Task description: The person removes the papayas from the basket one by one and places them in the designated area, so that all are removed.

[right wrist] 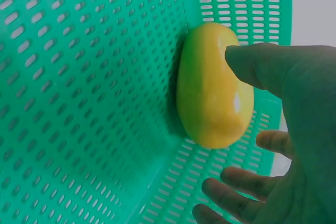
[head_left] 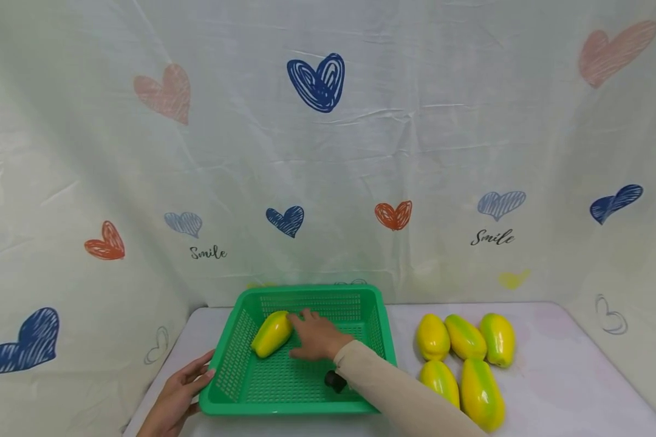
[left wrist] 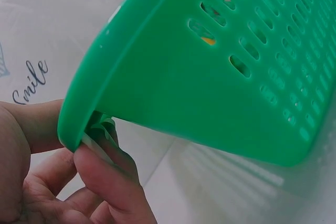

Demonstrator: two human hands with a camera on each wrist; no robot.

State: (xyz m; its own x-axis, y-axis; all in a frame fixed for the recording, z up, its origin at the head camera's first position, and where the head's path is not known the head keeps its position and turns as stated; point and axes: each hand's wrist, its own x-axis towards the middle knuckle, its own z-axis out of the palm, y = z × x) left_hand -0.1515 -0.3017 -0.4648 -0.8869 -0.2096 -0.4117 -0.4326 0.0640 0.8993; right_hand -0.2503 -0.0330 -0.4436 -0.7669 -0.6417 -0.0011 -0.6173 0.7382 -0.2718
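One yellow-green papaya (head_left: 272, 334) lies inside a green plastic basket (head_left: 292, 410), near its left wall. My left hand (head_left: 177, 393) grips the basket's left rim; the left wrist view shows thumb and fingers pinching the rim (left wrist: 100, 72). Over the basket my right hand (head_left: 318, 337) reaches in, fingers spread, right beside the papaya. From the right wrist, the thumb of that hand (right wrist: 294, 129) overlaps the papaya (right wrist: 214, 90), while the other fingers extend loosely above the basket's perforated side.
Several more papayas (head_left: 481, 394) lie grouped on the pale table (head_left: 541, 388) to the right of the basket. Behind the table hangs a white curtain (head_left: 328, 182) printed with hearts. A small black device (head_left: 336, 381) sits at the right wrist.
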